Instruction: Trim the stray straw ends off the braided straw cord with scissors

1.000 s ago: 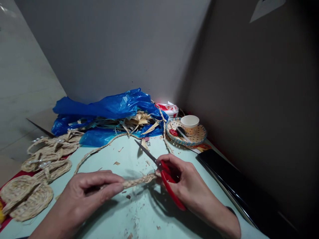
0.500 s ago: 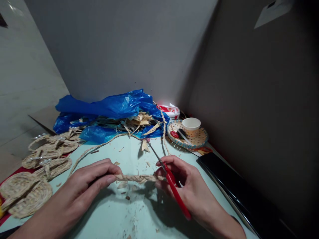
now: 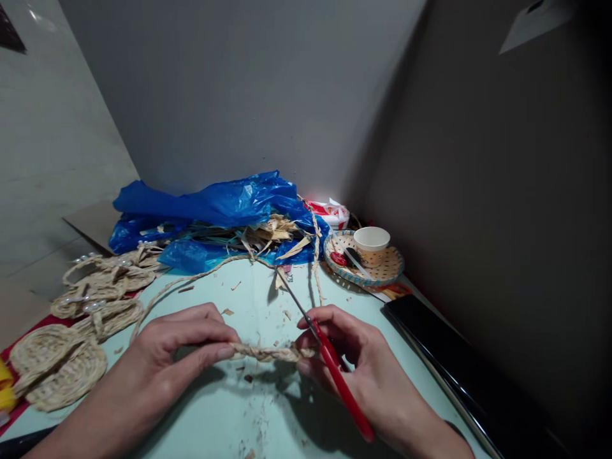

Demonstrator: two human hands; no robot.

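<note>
Left hand (image 3: 176,347) pinched shut on one end of a braided straw cord (image 3: 270,352), held just above the pale green table (image 3: 268,414); right hand (image 3: 356,363) gripping the cord's other end and closed around red-handled scissors (image 3: 329,360), blades pointing toward the blue plastic bag (image 3: 215,204)

Hands (image 3: 268,363) on braided straw cord (image 3: 270,352)

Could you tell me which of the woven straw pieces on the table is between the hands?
The short braided strip, pinched between left hand and right hand; the coiled pieces lie untouched far left.
</note>
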